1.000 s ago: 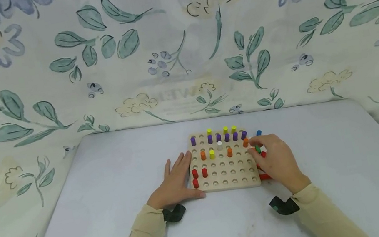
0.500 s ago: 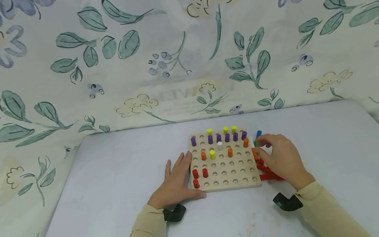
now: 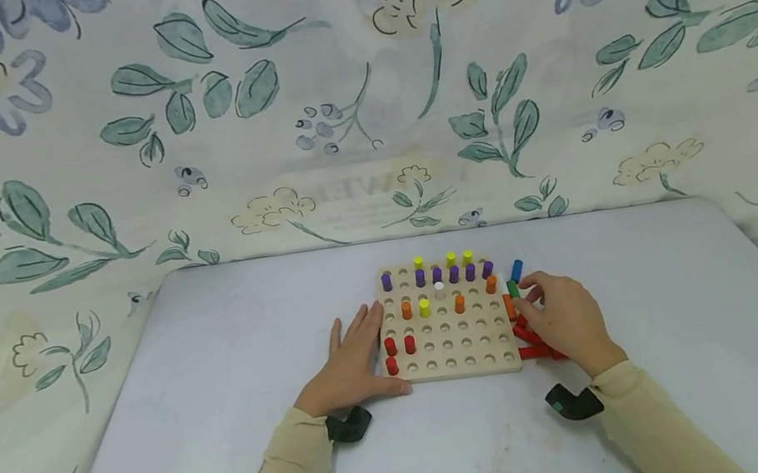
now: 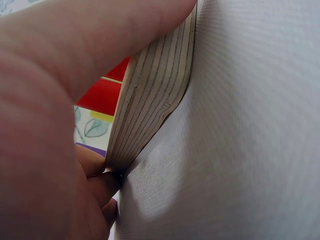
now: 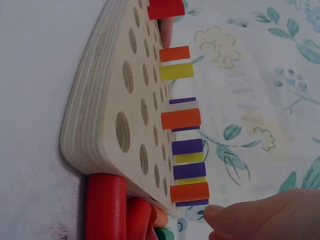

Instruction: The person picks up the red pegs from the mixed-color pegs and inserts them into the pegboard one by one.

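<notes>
A wooden pegboard (image 3: 456,341) lies flat on the table, with yellow, purple, white, orange and red pegs standing in some of its holes. My left hand (image 3: 349,368) rests along the board's left side, fingers and thumb spread against its edge. Beyond the opposite side, my right hand (image 3: 567,317) is low over loose pegs, its fingers loosely bent near a green peg (image 3: 513,289). The right wrist view shows the thumb (image 5: 260,215) by an upright orange peg (image 5: 190,192), with no peg visible in the fingers. The right hand partly covers the loose pegs.
Along the board's right edge lie a loose orange peg (image 3: 509,306), several red pegs (image 3: 536,352) and a blue peg (image 3: 517,270) farther back. A floral cloth (image 3: 356,105) hangs behind the white table (image 3: 228,331).
The right hand has drawn away from the upright orange peg at the board's right edge toward the loose pegs. More of the green and blue pegs shows. My left hand stays put.
</notes>
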Motion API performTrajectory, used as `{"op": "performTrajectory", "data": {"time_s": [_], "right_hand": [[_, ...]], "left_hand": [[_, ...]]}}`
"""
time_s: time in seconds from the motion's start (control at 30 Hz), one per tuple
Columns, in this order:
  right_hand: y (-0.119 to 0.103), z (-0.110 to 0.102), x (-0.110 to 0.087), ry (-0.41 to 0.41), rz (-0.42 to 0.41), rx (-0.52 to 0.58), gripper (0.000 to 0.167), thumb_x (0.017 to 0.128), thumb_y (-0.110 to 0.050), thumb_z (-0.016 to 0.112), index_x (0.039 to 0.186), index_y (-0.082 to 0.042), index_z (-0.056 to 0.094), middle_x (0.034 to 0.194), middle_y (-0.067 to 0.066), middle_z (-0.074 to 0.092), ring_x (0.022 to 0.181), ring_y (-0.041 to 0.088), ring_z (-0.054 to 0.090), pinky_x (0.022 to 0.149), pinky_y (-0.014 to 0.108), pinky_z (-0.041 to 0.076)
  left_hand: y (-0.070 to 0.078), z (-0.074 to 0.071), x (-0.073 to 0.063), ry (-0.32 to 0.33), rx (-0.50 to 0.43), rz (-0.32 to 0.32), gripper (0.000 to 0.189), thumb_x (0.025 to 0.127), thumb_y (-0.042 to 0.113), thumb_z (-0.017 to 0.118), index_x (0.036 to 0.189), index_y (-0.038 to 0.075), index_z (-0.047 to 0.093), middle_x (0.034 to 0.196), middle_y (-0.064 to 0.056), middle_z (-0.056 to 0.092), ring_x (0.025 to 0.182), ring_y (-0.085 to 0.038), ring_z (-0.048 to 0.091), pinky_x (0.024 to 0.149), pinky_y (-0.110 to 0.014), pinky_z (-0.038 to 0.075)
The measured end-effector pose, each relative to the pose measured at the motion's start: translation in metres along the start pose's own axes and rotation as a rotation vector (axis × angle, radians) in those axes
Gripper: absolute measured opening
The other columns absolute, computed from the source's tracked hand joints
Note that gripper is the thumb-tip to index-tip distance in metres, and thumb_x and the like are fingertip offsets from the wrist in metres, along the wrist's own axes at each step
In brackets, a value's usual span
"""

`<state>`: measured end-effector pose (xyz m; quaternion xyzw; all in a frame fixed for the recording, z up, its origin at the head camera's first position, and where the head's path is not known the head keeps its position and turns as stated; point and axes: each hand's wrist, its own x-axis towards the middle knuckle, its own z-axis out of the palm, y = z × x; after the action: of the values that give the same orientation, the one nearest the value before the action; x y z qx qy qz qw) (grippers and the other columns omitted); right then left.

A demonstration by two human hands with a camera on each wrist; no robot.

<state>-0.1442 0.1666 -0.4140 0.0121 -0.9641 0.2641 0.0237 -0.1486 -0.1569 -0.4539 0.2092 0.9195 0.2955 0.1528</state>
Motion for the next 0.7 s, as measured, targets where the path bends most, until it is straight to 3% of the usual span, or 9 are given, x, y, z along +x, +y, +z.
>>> {"op": "performTrajectory", "data": {"time_s": [0.43,0.7], "right_hand": [[0.008,0.01,0.004,-0.066,0.084,-0.06,0.037,0.093,-0.025,0.071,0.12,0.001,0.066,0.094,0.013,0.072,0.075,0.024,0.06,0.065,0.036,0.055],[0.013,0.015,0.005,-0.082,0.073,-0.1,0.039,0.093,-0.026,0.072,0.119,0.002,0.065,0.081,0.008,0.067,0.07,0.022,0.056,0.06,0.033,0.053]], "left_hand": [[0.0,0.0,0.0,0.006,-0.009,0.003,0.124,0.075,0.051,0.085,0.161,0.002,0.009,0.168,-0.012,0.011,0.155,-0.03,0.0,0.118,-0.058,-0.014],[0.002,-0.001,0.0,0.005,-0.017,0.006,0.124,0.075,0.05,0.084,0.161,0.002,0.01,0.168,-0.012,0.011,0.155,-0.03,0.0,0.118,-0.058,-0.014]]}}
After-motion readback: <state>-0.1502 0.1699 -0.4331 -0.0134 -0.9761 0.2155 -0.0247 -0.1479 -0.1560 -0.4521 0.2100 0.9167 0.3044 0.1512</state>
